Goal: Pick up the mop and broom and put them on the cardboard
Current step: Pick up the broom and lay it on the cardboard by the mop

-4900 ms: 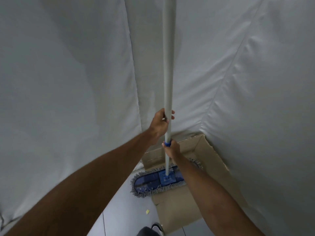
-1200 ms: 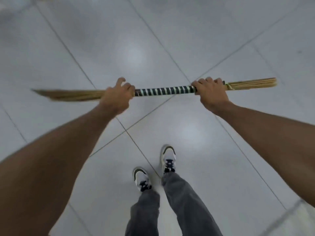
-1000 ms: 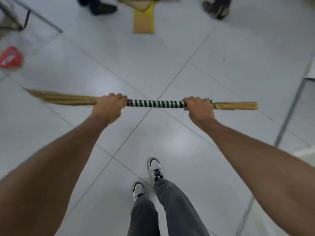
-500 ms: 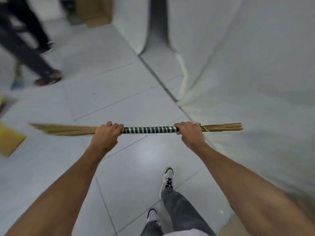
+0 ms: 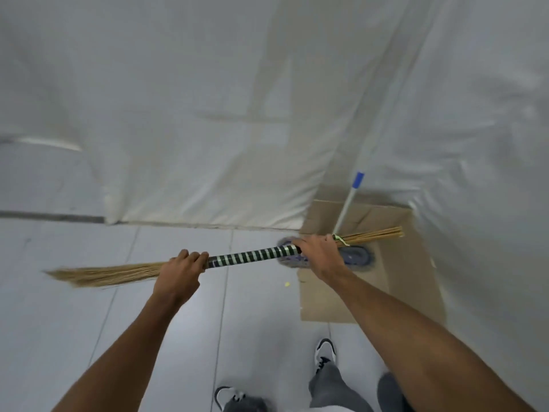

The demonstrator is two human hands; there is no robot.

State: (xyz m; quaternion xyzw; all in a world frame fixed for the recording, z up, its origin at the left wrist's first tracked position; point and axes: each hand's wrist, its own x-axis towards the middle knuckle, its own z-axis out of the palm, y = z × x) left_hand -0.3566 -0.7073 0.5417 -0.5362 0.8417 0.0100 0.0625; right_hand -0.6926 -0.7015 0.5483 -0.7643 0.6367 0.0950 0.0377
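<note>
I hold a straw broom (image 5: 252,256) level in front of me, its handle wrapped in black and white stripes. My left hand (image 5: 181,270) grips it where the bristles begin, and my right hand (image 5: 319,254) grips the other end of the wrapping. The bristles fan out to the left; stick ends poke out to the right over the cardboard (image 5: 398,263). The mop (image 5: 355,257) stands on that cardboard, its blue head partly hidden behind my right hand. Its white pole with a blue collar leans against the white sheet.
White sheeting (image 5: 208,99) hangs as walls ahead and to the right, meeting in a corner behind the cardboard. The floor (image 5: 89,307) is pale grey tile. My shoes and grey trousers show at the bottom. A small yellow scrap (image 5: 287,284) lies beside the cardboard.
I have turned and walked from open floor to the corner with the broom held level in both hands. The cardboard and standing mop have come into view at the right.
</note>
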